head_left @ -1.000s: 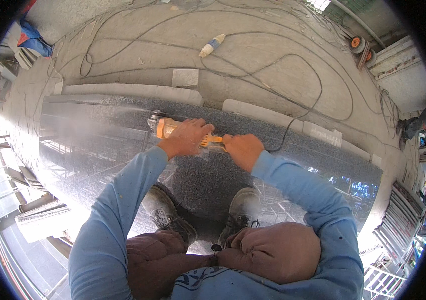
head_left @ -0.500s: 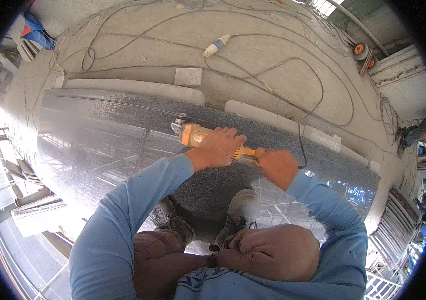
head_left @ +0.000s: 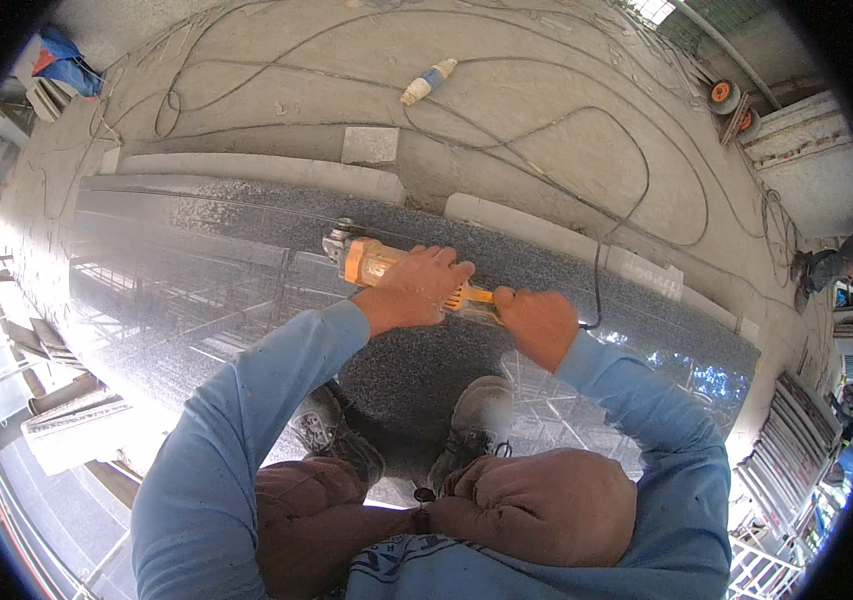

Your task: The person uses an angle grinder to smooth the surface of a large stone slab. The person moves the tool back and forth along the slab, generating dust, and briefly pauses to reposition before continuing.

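An orange angle grinder [head_left: 370,262] lies across the front of me, its metal head and disc pointing left over a dark, polished stone slab [head_left: 247,240]. My left hand [head_left: 417,285] is wrapped round the grinder's body. Behind it, my right hand [head_left: 539,324] grips the rear handle, where the black power cord comes out. The disc sits at a thin straight line that runs along the slab near its far edge; whether it touches the stone I cannot tell. My shoes stand on the near part of the slab.
Pale stone strips [head_left: 267,170] lie along the slab's far edge, with a small block [head_left: 371,145] beside them. Black cable loops across the dusty floor to a white and blue connector [head_left: 429,82]. Stacked slabs [head_left: 792,455] lean at right. A person's leg [head_left: 827,265] shows at far right.
The grinder, with both my hands on it, has moved a little to the left along the slab. My grip looks the same.
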`<state>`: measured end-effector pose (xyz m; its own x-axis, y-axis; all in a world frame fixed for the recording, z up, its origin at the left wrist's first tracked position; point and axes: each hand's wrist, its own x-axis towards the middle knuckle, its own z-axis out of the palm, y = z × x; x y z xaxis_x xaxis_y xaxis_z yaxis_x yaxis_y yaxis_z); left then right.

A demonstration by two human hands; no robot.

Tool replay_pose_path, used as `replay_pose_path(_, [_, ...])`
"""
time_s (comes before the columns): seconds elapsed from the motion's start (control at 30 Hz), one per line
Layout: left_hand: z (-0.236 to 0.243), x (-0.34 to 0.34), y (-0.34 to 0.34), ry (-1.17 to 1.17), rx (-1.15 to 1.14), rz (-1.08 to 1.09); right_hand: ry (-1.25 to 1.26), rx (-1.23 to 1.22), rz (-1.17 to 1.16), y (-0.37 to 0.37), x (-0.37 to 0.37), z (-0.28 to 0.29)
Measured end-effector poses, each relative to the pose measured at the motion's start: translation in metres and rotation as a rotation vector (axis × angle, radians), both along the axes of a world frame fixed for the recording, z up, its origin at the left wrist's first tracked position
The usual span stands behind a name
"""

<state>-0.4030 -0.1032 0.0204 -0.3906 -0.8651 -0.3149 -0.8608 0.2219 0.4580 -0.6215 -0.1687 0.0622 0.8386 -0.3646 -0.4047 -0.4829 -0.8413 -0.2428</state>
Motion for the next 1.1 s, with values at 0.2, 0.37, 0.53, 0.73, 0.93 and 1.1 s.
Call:
replay_pose_path(0.2, [-0.006,0.011,0.001,0.001,-0.013,0.002,-0.005,0.017,0.014,-0.001,0.011,-0.003])
replay_pose_path(0.37, [-0.019,0.021,0.007,-0.009,-0.034,0.026,-0.017,0.058,0.011,-0.002,0.022,-0.010])
replay_pose_path(0.53, [-0.019,0.032,0.007,-0.006,-0.021,0.023,-0.014,0.041,0.001,0.002,0.030,-0.020])
replay_pose_path(0.73, [-0.020,0.046,0.010,-0.014,-0.010,0.034,-0.077,0.076,-0.006,0.004,0.044,-0.028])
replay_pose_path(0.93, [-0.021,0.046,0.011,0.012,-0.093,0.016,-0.049,0.096,-0.012,0.003,0.042,-0.020])
replay_pose_path(1.1, [-0.011,0.017,0.003,-0.013,-0.024,-0.004,-0.001,0.025,0.002,0.002,0.017,0.000])
